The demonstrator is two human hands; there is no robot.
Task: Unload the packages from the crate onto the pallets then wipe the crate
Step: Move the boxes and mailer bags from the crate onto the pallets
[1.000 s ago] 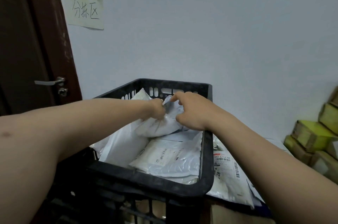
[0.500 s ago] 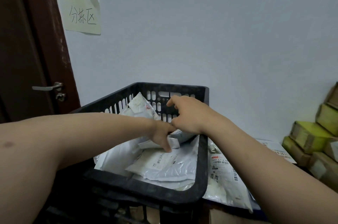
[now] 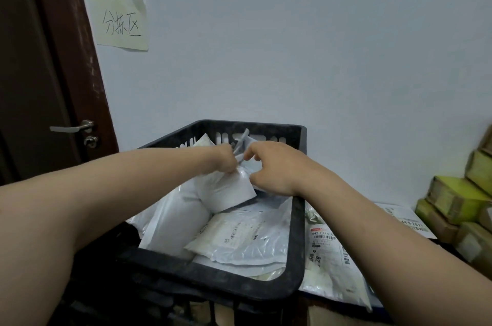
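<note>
Crate (image 3: 296, 243) of black plastic sits under both hands, with white poly mailers (image 3: 239, 241) piled in it below the wrists. One grey-white mailer (image 3: 229, 192) is raised above that pile, between the hands. Left hand (image 3: 225, 159) pinches its crumpled top with curled fingers; right hand (image 3: 274, 168), fingers curled, grips it just beside.

crate (image 3: 295, 243): black, slotted | packages (image 3: 234, 240): white mailers piled inside, one lifted (image 3: 229, 192)
</note>
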